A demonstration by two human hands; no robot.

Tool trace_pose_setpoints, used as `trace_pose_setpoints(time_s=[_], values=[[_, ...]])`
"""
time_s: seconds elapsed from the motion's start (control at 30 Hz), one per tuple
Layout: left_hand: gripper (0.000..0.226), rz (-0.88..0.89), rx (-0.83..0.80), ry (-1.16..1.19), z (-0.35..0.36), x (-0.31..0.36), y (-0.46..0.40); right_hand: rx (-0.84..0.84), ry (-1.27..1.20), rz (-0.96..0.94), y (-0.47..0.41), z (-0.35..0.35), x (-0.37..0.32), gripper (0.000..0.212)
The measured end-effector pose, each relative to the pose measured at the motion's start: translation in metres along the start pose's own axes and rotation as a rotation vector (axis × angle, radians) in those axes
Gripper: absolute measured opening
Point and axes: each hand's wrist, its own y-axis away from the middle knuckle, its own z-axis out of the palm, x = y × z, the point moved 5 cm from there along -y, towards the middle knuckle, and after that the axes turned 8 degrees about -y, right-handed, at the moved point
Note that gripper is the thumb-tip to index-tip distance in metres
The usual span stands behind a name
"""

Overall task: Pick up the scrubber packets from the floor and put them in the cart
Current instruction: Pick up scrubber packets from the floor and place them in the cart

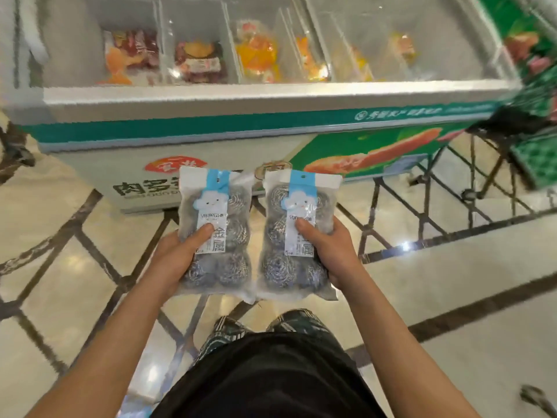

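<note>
Steel-wool scrubber packets are off the floor: my left hand (177,254) grips the left packet (214,233), my right hand (328,251) the right packet (297,236). Next, I judge, both go to the cart (512,137) at the frame's right edge.

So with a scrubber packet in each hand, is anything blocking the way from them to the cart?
Nothing visible does. The left hand holds the left scrubber packet and the right hand the right scrubber packet, both over open floor. The cart stands at the upper right, only partly in view.

A shop: glass-topped chest freezer (271,95) displaying packaged food.
</note>
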Motion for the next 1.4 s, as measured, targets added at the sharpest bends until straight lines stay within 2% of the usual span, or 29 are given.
trace_pose_setpoints(time_s=[0.3, 0.53, 0.63, 0.77, 1.03, 1.23, 1.4], values=[[0.022, 0.12, -0.286, -0.223, 0.156, 0.041, 0.017, 0.327, -0.107, -0.095, 0.065, -0.148, 0.004, 0.037], [0.023, 0.172, -0.442, -0.386, 0.286, 0.037, 0.061, 0.523, -0.2, -0.104, 0.129, -0.27, 0.024, 0.035], [0.03, 0.194, -0.513, -0.458, 0.342, 0.028, 0.086, 0.574, -0.216, -0.097, 0.157, -0.322, 0.035, 0.037], [0.019, 0.239, -0.598, -0.524, 0.417, 0.013, 0.126, 0.643, -0.279, -0.116, 0.199, -0.39, 0.046, 0.032], [0.032, 0.33, -0.794, -0.676, 0.554, -0.018, 0.204, 0.86, -0.419, -0.169, 0.286, -0.503, 0.078, 0.032], [0.033, 0.366, -0.959, -0.829, 0.656, -0.043, 0.257, 1.075, -0.555, -0.215, 0.342, -0.567, 0.111, 0.036], [0.056, 0.397, -1.084, -0.954, 0.753, -0.066, 0.295, 1.261, -0.674, -0.229, 0.38, -0.622, 0.136, 0.037]])
